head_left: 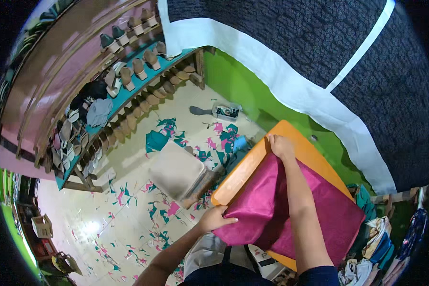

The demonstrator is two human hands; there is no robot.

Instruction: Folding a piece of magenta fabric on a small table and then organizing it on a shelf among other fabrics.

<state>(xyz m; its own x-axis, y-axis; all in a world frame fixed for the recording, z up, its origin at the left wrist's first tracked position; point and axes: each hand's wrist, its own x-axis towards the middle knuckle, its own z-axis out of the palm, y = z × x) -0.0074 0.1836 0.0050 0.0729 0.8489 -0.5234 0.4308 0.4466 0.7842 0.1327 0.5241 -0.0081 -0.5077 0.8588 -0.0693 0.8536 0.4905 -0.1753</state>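
A shiny magenta cloth (257,205) lies in folds over an orange table (245,174) in front of me. At the table's near left corner my left hand (215,219) is closed on the cloth's edge, its thumb lying on top of the fabric. Across the table, by its far edge, my right hand (280,147) grips the cloth's upper corner with bent fingers. Between the two hands the cloth is pulled up into a loose fold. My right forearm covers part of the fabric. The fingertips of my right hand are partly hidden.
Left of the table stands a stool with a pale seat (176,169). Green and pink scraps (174,208) litter the tiled floor. A long shelf (143,86) of shoes and shoe lasts runs along the left wall. Piled cloths (376,238) lie at the right; a dark curtain (295,43) hangs behind.
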